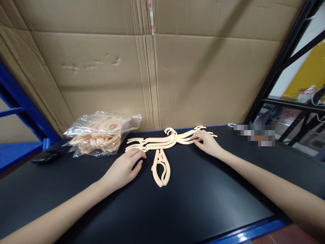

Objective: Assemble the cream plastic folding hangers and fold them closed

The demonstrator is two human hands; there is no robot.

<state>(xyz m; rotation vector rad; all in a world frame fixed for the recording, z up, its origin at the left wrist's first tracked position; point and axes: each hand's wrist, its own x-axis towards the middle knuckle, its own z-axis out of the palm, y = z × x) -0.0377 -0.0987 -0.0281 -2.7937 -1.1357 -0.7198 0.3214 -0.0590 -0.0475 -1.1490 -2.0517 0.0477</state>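
Two cream plastic folding clothes hangers [162,145] lie unfolded, one just in front of the other, on the black tabletop [208,189]. Their hooks point toward the back. My left hand [124,167] rests at their left ends, fingertips by the nearer arm and thumb held apart. Whether it touches the hanger is hard to see. At the right side, my right hand [208,145] has its fingers and thumb closed on the nearer hanger's arm. A third hanger, the folded hanger [166,171], lies between my hands, closer to me.
Clear plastic bags [101,134] of similar hangers are stacked at the back left, beside a black computer mouse [45,156]. A cardboard wall [203,67] stands behind the table. A blurred-out item [254,135] sits at the back right. Metal frames flank both sides.
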